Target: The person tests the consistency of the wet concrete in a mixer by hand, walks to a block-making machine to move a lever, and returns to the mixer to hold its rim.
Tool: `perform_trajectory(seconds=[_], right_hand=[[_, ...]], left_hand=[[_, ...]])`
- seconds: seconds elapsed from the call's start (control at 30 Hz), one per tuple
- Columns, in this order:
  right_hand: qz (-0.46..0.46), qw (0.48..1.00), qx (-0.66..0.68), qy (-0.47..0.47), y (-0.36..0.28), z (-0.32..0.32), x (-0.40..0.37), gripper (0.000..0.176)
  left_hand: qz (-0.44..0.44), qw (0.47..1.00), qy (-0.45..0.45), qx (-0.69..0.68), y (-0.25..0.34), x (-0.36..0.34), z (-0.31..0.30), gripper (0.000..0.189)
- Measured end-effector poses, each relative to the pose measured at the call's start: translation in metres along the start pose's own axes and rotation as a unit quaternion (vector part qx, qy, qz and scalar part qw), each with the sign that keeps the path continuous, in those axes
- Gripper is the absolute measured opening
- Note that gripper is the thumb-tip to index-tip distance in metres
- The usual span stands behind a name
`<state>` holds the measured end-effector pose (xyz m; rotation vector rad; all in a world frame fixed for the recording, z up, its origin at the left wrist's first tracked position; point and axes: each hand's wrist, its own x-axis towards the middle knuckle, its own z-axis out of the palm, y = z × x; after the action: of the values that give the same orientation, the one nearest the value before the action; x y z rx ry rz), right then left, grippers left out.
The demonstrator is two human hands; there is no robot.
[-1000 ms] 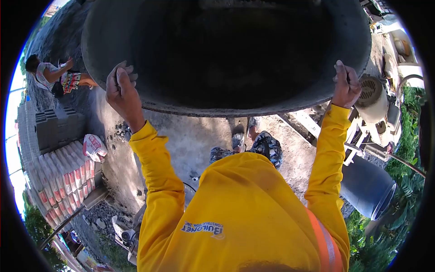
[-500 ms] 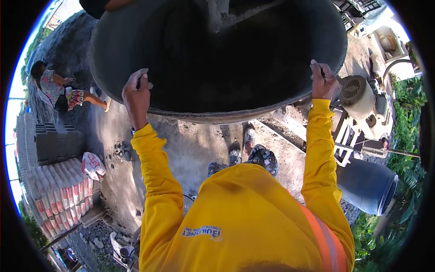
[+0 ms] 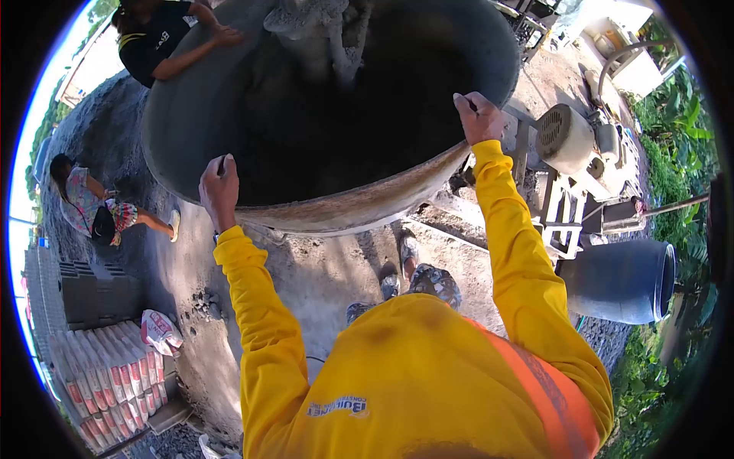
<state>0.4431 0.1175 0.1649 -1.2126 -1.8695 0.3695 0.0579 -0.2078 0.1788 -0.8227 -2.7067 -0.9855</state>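
Observation:
A large round concrete mixer pan [image 3: 344, 208] spreads before me, its inside dark and in shadow. Grey-crusted mixing arms [image 3: 306, 23] stand in it toward the far side. My left hand [image 3: 220, 191] is closed at the near left part of the rim, fingers curled over the edge. On the right side, my right hand [image 3: 480, 118] grips the rim too, its thumb and fingers bent together. Both arms reach forward in yellow sleeves. What lies at the bottom of the pan is too dark to make out.
Across the pan, a person in a dark shirt [image 3: 157, 46] leans on its rim. Another person [image 3: 88, 199] walks at left near a grey mound. Stacked cement bags [image 3: 107, 382] and hollow blocks [image 3: 95, 291] stand left. At right are a motor [image 3: 564, 138] and blue drum [image 3: 619, 281].
My view has shifted, so the pan sits lower and further left and more of its mixing arms shows. The person across the pan has come further into view. Both my hands stay at the rim.

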Motion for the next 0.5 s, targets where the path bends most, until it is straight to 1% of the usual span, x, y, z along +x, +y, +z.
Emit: perform_trajectory(seconds=[0.17, 0.37, 0.5], right_hand=[[-0.002, 0.999, -0.043, -0.01, -0.0059, -0.0056, -0.0013, 0.034], [-0.012, 0.998, -0.049, -0.025, 0.0004, -0.0027, -0.0001, 0.034], [0.002, 0.998, -0.053, -0.043, -0.0038, -0.0074, -0.0006, 0.035]], left_hand=[[0.017, 1.0, 0.009, 0.007, -0.0008, 0.0, 0.0015, 0.042], [0.019, 1.0, 0.01, 0.021, -0.0024, -0.0025, 0.0042, 0.043], [0.032, 0.999, -0.001, 0.023, -0.0044, -0.0002, 0.0051, 0.043]])
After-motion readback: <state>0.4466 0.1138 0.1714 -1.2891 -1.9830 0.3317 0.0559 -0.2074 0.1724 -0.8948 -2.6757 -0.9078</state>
